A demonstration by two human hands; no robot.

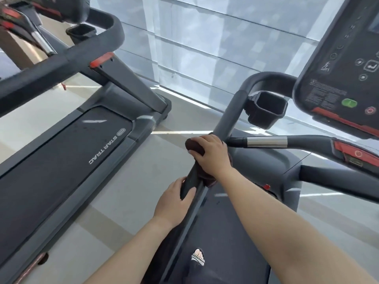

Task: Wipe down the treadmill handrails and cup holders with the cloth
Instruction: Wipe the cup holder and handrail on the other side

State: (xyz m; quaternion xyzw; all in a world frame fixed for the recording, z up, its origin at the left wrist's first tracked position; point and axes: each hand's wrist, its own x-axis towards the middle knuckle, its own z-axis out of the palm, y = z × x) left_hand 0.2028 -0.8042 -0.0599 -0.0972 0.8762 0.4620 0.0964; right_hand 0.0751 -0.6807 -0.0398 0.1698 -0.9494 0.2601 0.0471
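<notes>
The treadmill's left handrail (229, 111) is a dark padded bar running from the centre up to a bend. My right hand (211, 154) presses a dark brown cloth (193, 147) around this rail, and the cloth also shows below the palm. Lower on the same rail, my left hand (176, 203) grips the bare bar. A black square cup holder (266, 109) hangs off the rail just above my right hand. It looks empty.
The console (338, 74) with its buttons fills the upper right. A cross handle with a metal sensor band (266, 141) runs right from the rail. A second treadmill (71, 140) stands to the left across a floor gap. My sandalled foot (198, 258) rests on the belt.
</notes>
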